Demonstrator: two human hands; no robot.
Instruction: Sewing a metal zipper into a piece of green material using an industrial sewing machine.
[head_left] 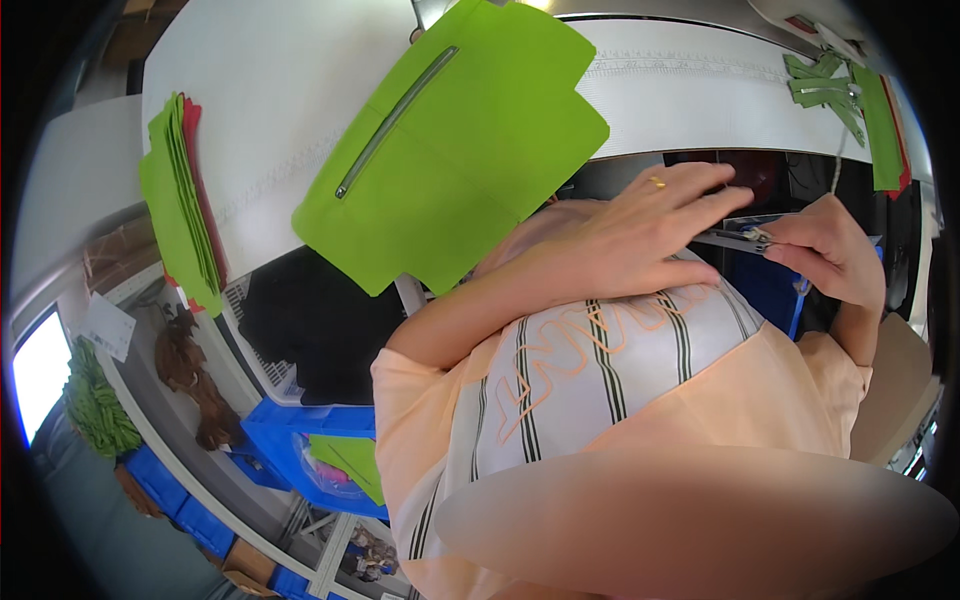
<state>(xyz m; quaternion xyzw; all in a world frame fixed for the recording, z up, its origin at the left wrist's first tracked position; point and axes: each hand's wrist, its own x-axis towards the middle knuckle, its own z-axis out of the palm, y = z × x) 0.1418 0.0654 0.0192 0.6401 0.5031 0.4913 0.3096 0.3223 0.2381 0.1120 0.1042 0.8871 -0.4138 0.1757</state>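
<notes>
My left hand (670,225) hovers before my body, fingers apart and slightly curved, a ring on one, with nothing visible in it. To its right, my right hand (825,255) pinches a grey zipper-like strip with a small metal piece (750,236) between thumb and forefinger; its far part is partly hidden. Beyond my left arm, a large green cut fabric piece (500,120) with notched corners lies on the white table (680,100), a grey zipper (395,123) lying lengthwise on it.
Stacked green and red pieces (180,200) lie at the table's left end; green zippers (820,90) and more pieces (880,135) at the right. Black fabric (305,330) and a blue bin (270,430) sit at lower left; a cardboard piece (890,390) at right.
</notes>
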